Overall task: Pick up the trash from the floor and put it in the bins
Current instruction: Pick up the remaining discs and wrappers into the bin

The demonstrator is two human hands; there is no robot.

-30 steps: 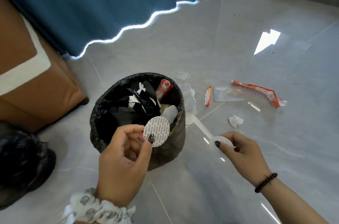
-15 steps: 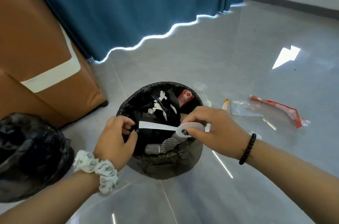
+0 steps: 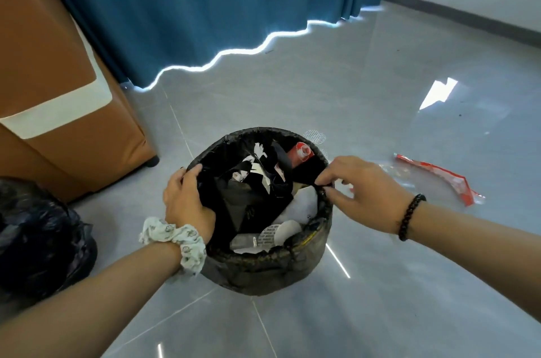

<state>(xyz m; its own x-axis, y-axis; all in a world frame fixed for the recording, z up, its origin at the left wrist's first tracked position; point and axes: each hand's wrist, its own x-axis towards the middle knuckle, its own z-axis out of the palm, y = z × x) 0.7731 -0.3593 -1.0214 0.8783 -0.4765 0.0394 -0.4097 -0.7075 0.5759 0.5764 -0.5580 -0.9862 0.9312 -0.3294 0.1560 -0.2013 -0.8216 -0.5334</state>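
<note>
A round bin lined with a black bag stands on the grey floor, full of black, white and red scraps. My left hand grips the bin's left rim, fingers curled over the liner. My right hand pinches the liner at the right rim. A white round disc and white paper lie on top of the trash near the front. On the floor right of the bin lies a clear plastic bag with a red strip. A small meshed white disc lies just behind the bin.
A brown sofa with a white band stands at the left. A filled black bag sits at the lower left. Blue curtains hang behind. A wall with a dark skirting runs along the far right.
The round disc and the white strip left my hands and now lie in the bin. Both hands moved to the bin's rim and took hold of the liner.
</note>
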